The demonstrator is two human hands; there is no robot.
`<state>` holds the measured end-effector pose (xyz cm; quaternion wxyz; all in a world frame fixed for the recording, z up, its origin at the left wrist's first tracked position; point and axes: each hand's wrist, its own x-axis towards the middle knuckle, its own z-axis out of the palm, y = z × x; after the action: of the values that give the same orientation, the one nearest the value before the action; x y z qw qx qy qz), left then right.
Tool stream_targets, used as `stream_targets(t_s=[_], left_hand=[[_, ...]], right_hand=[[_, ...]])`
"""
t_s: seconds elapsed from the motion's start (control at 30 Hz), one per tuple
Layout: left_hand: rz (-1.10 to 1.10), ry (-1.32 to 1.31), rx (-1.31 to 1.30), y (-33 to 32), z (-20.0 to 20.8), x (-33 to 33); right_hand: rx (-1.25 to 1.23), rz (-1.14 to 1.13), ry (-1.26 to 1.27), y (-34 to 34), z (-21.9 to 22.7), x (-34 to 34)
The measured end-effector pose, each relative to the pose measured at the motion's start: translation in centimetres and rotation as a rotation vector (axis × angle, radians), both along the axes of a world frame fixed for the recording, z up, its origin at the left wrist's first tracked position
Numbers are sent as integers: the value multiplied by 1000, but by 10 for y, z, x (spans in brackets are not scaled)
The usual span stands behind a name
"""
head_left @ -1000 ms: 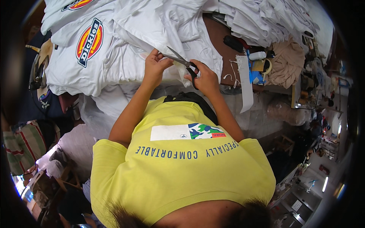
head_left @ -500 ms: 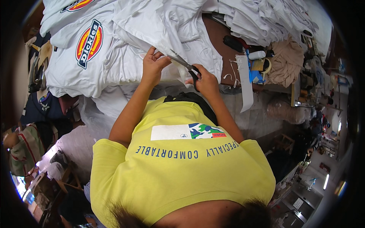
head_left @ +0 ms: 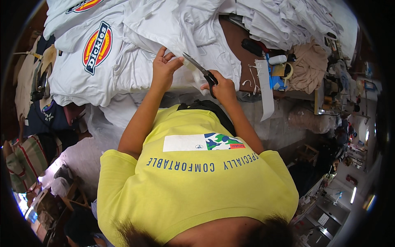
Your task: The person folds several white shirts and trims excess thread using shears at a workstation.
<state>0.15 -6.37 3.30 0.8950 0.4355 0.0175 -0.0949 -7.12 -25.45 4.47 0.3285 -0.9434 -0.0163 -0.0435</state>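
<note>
My left hand (head_left: 163, 71) is at the near edge of a white T-shirt (head_left: 160, 24), its fingers curled and the thumb reaching toward the cloth. It seems to pinch the shirt's edge, though the fingertips are partly hidden. Black-handled scissors (head_left: 200, 68) are in my right hand (head_left: 224, 87), with fingers in the handle loops. The blades look nearly together and point up and left over the white cloth, toward my left thumb. Left of my hands lies another white T-shirt (head_left: 68, 80) with a red, yellow and dark blue print (head_left: 97, 48).
A big pile of white garments (head_left: 284, 24) rises at the far right of the brown table (head_left: 238, 39). Nearer are a roll of tape (head_left: 289, 71), a beige cloth heap (head_left: 309, 66) and a white strip (head_left: 265, 90) hanging over the edge. Striped cloth (head_left: 26, 162) is at far left.
The scissor blades have come closer together. My left hand has shifted slightly left and away from me; my right hand has barely moved. The striped cloth at far left has shifted a little.
</note>
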Motion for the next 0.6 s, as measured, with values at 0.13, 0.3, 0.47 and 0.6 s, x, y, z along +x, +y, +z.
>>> stream_targets(t_s=[0.13, 0.3, 0.47, 0.6], left_hand=[[-15, -43, -6, 2, -3, -1], [-16, -49, -17, 1, 0, -2], [-6, -2, -13, 2, 7, -2], [23, 9, -33, 5, 3, 4]], right_hand=[[-66, -9, -51, 8, 10, 6], [-72, 4, -24, 19, 22, 16], [19, -13, 49, 14, 6, 12], [-51, -18, 46, 11, 0, 9]])
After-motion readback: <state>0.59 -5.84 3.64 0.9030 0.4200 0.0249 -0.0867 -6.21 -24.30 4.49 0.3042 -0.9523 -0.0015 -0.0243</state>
